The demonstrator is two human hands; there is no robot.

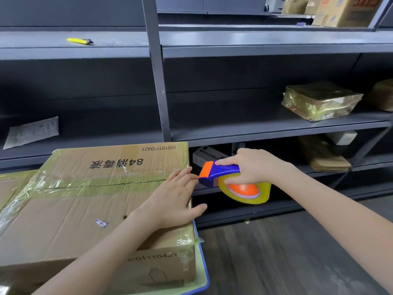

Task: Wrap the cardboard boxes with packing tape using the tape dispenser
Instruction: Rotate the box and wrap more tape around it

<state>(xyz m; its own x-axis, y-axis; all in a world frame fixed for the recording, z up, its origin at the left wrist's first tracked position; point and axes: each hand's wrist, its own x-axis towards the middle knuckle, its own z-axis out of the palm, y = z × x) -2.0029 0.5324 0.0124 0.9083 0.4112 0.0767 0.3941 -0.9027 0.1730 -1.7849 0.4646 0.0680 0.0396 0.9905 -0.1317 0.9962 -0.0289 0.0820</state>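
A large cardboard box (pixel 80 209) with black printed characters lies in front of me, clear tape running across its top seam and along its edges. My left hand (pixel 172 199) presses flat on the box's top right edge, fingers spread. Just off that edge, my right hand (pixel 253 167) grips a blue and orange tape dispenser (pixel 221 173) carrying a yellowish tape roll (pixel 246 191). The dispenser's orange nose almost touches my left fingertips.
The box rests on a pale green surface with a blue rim (pixel 205 271). Dark metal shelving (pixel 255 128) stands behind, holding a tape-wrapped parcel (pixel 321 101), a grey mailer (pixel 32 132), a yellow utility knife (pixel 79 41) and more boxes (pixel 344 11). Dark wood floor (pixel 287 258) lies to the right.
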